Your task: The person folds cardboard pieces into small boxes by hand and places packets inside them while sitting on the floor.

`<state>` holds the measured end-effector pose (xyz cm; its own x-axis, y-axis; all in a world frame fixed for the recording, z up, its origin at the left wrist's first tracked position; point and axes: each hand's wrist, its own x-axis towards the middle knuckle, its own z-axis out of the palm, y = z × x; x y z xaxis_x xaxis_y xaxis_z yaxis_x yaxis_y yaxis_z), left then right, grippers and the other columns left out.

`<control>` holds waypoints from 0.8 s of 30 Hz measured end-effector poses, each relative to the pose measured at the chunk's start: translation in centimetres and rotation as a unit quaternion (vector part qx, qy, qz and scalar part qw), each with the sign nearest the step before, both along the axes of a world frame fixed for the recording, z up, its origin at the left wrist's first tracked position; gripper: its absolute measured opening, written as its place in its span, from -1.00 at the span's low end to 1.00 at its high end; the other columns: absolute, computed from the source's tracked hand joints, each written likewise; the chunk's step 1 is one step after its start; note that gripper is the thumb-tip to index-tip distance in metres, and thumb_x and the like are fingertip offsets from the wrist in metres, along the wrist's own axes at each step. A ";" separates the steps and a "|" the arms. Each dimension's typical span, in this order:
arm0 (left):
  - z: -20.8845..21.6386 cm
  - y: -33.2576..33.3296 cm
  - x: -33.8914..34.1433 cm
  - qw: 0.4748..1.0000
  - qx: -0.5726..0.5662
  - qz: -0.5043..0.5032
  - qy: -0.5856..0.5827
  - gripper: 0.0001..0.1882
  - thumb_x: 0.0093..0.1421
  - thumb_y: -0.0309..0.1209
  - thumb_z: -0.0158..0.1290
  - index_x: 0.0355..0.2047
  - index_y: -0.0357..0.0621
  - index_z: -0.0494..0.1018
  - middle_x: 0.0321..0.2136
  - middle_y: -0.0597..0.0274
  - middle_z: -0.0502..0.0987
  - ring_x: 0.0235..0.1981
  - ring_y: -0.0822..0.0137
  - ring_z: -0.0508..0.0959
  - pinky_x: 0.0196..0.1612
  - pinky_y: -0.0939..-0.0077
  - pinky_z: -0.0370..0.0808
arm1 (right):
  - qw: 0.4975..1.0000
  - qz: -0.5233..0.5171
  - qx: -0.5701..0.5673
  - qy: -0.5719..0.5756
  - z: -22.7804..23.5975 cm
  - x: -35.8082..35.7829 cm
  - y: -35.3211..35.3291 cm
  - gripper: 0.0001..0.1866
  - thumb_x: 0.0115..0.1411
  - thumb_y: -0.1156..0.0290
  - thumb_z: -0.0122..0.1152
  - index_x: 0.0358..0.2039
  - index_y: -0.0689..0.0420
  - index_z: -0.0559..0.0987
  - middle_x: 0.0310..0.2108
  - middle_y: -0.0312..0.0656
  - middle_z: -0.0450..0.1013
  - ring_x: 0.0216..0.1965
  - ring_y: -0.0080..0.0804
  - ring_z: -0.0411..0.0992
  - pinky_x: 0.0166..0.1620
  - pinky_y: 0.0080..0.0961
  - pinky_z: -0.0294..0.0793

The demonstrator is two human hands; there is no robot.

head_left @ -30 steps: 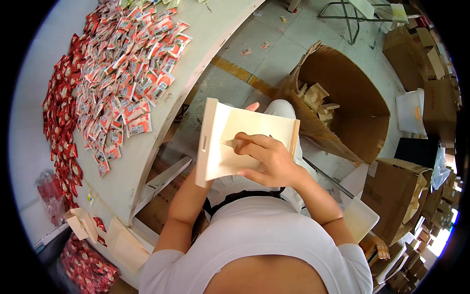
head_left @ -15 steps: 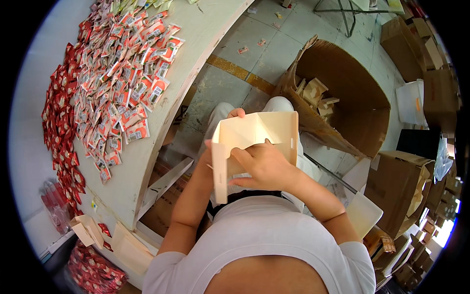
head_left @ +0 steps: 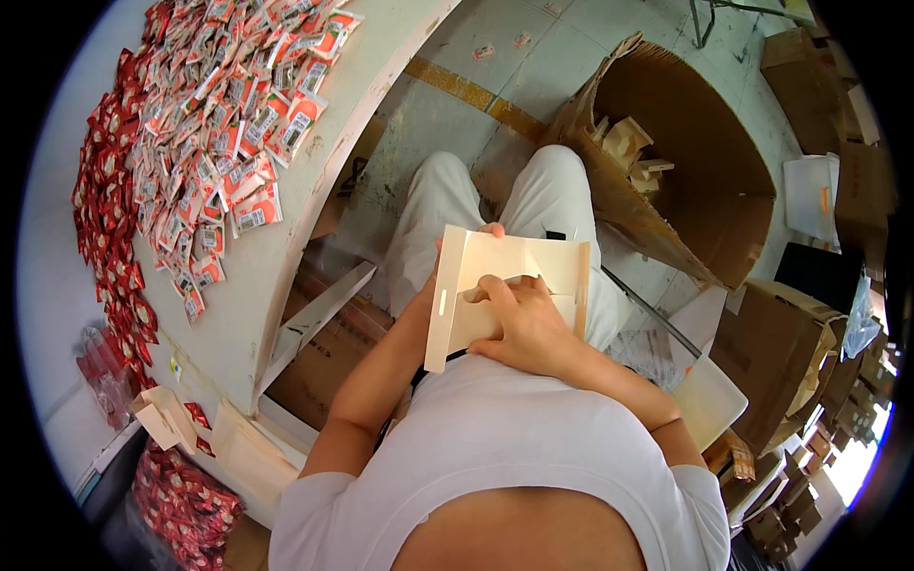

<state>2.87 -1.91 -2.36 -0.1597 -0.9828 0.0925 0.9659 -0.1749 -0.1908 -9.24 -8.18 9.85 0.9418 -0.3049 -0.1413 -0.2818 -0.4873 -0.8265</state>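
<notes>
Box [head_left: 490, 255] sits mid-frame, over the lap, pale cream card, slotted side panel toward the left of the frame. Right hand [head_left: 531, 325] lies across its inside, fingers bent, thumb near the lower edge; we cannot tell whether they pinch the card or only press on it. Left hand [head_left: 493, 229] is mostly hidden behind the box, fingertips showing at its upper edge; its grip we cannot make out.

Just changed: half a second ago the box looks deeper, its inner corners open to us. Now it shows flatter and broader, and more of the white trousers [head_left: 545, 190] appears above it. The right hand is over its inside in both views. We take this to mean the card is being worked inside and not yet set down; its shape does not look settled to us.

Around: table [head_left: 276, 238] at left, heaped with red-and-white packets [head_left: 252, 124], dark red packets [head_left: 114, 209] beyond them toward the left rim. Another cream box [head_left: 164, 419] lies lower left, near flat card [head_left: 243, 447]. Upper right, a big carton [head_left: 657, 228] holds cream card pieces [head_left: 626, 141].
</notes>
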 end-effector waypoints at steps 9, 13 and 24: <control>0.9 0.7 -1.0 0.992 0.098 -0.004 -0.075 -0.51 0.03 -0.03 0.06 -0.13 0.04 0.21 -0.20 -0.02 0.40 -0.21 0.06 0.46 -0.23 0.35 0.47 | 0.988 0.050 0.139 -0.033 0.3 -0.7 -1.3 -0.75 -0.21 0.36 0.32 -0.53 0.06 0.41 -0.52 -0.34 0.36 -0.34 -0.37 0.32 -0.13 -0.40 0.08; -2.0 1.4 -1.5 0.994 0.054 -0.092 0.022 -0.39 -0.06 0.19 -0.01 -0.12 0.13 0.17 -0.22 0.00 0.40 -0.23 0.10 0.47 -0.28 0.36 0.50 | 0.977 0.121 0.173 -0.009 0.6 -0.3 -2.2 -0.80 -0.15 0.36 0.27 -0.53 0.05 0.41 -0.50 -0.31 0.35 -0.30 -0.37 0.22 -0.10 -0.45 0.05; 4.8 1.3 -0.9 0.968 0.103 0.008 -0.228 -0.27 -0.01 0.25 -0.13 0.03 0.09 0.06 -0.20 0.07 0.40 -0.21 0.24 0.47 -0.22 0.38 0.50 | 0.957 0.240 0.161 -0.003 0.9 0.7 -2.9 -0.76 -0.07 0.24 0.18 -0.34 -0.01 0.54 -0.30 -0.26 0.38 -0.07 -0.30 0.14 -0.08 -0.18 -0.05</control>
